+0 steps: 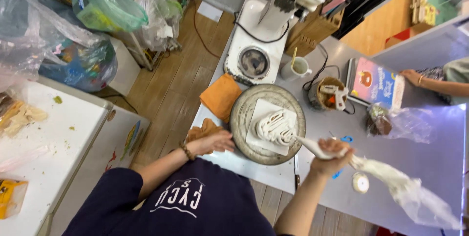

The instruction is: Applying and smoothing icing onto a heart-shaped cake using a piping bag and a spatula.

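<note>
My left hand [211, 142] rests with its fingers on the left rim of a round grey turntable [240, 118]. A white square board [261, 110] lies on the turntable and carries piled ribbons of white cream [273, 126]. My right hand [332, 157] is closed around a clear piping bag of white cream [391, 180]. The bag's narrow tip [305, 143] reaches to the right side of the cream pile. The loose end of the bag trails off to the lower right over the grey counter [430, 153].
An orange cloth [221, 95] and a white stand mixer [256, 45] sit behind the turntable, with a mug [297, 68], a knife block [312, 31] and a small basket [330, 93]. Another person's hand [413, 76] touches a pink and blue box [376, 83]. A white table [49, 138] stands left.
</note>
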